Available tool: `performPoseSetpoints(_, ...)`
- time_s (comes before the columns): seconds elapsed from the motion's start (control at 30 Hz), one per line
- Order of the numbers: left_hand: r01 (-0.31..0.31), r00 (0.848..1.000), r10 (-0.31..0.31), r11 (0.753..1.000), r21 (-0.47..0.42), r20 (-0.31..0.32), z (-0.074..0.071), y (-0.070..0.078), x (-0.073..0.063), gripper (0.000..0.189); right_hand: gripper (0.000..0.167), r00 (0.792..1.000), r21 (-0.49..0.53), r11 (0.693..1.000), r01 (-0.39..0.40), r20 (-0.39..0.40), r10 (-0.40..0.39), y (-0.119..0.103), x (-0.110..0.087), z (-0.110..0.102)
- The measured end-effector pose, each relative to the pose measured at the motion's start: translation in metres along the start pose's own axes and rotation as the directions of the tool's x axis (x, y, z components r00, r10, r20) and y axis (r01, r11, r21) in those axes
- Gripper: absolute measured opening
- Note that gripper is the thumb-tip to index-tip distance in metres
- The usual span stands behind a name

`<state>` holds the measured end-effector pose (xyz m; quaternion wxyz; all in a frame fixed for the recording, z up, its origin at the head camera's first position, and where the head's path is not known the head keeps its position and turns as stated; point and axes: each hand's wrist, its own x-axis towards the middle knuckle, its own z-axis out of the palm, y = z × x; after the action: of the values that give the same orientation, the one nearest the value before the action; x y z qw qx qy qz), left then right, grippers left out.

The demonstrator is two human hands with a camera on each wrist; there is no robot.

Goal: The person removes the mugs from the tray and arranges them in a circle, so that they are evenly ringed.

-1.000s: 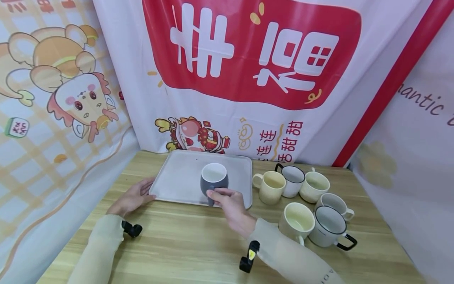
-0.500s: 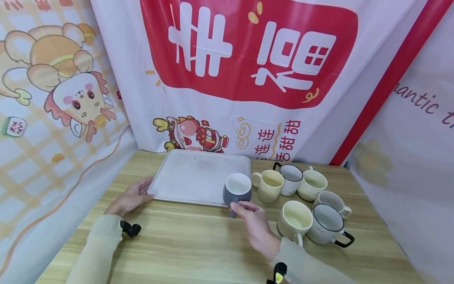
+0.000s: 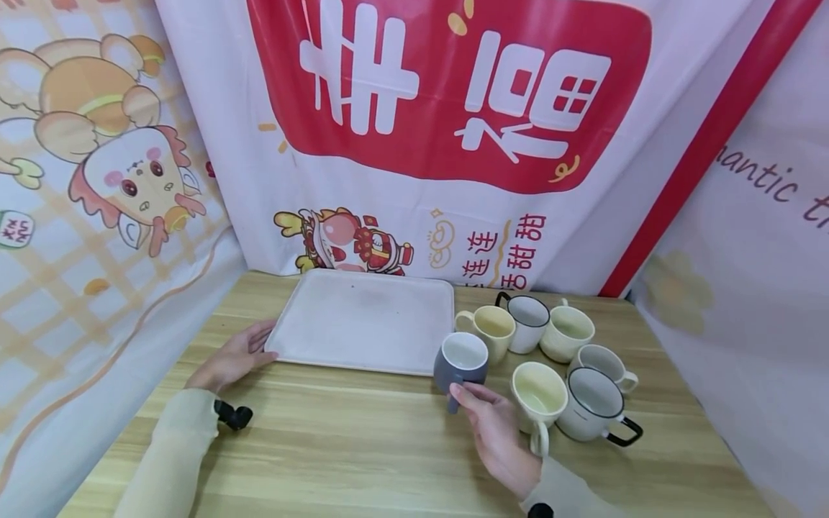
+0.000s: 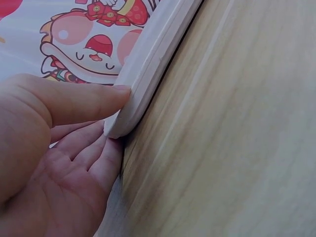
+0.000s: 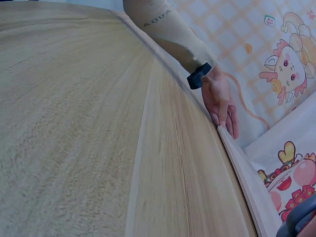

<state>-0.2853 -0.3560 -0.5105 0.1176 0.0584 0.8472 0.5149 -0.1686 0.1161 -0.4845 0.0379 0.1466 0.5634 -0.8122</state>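
My right hand [image 3: 495,435] pinches the handle of a grey-blue mug [image 3: 453,370] with a white inside. The mug is upright at the right front corner of a pale rectangular tray [image 3: 363,324], and overlaps a yellow mug [image 3: 495,329] behind it. Only a bit of the grey-blue mug [image 5: 298,215] shows at the lower right of the right wrist view. At the tray's left front corner is my left hand [image 3: 236,356]. In the left wrist view, its straight thumb touches the tray rim [image 4: 143,74], while the other fingers lie extended along the corner, tips hidden.
Several more mugs stand in a cluster on the right: a white one with a black rim [image 3: 527,324], a cream one [image 3: 567,331], a pale yellow one [image 3: 539,396] and a larger black-handled one [image 3: 588,406]. Printed cloths [image 3: 388,165] wall in the wooden table [image 3: 337,446].
My right hand has carried the grey-blue mug from over the tray rightward and toward me, to beside the yellow mug. My left hand stays at the tray corner.
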Motion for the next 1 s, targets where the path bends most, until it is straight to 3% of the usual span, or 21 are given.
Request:
performPoseSetpoints(0.33,-0.009,1.0,0.009,1.0,-0.011,0.006,-0.003,-0.004,0.003,0.084,0.015,0.999,0.017,0.999,0.041,-0.033,-0.041,0.005,0.001,-0.008)
performPoseSetpoints(1.0,-0.009,1.0,0.009,1.0,-0.003,0.01,-0.003,-0.004,0.004,0.084,0.011,0.973,-0.03,0.997,0.075,-0.218,-0.079,0.022,0.004,-0.018)
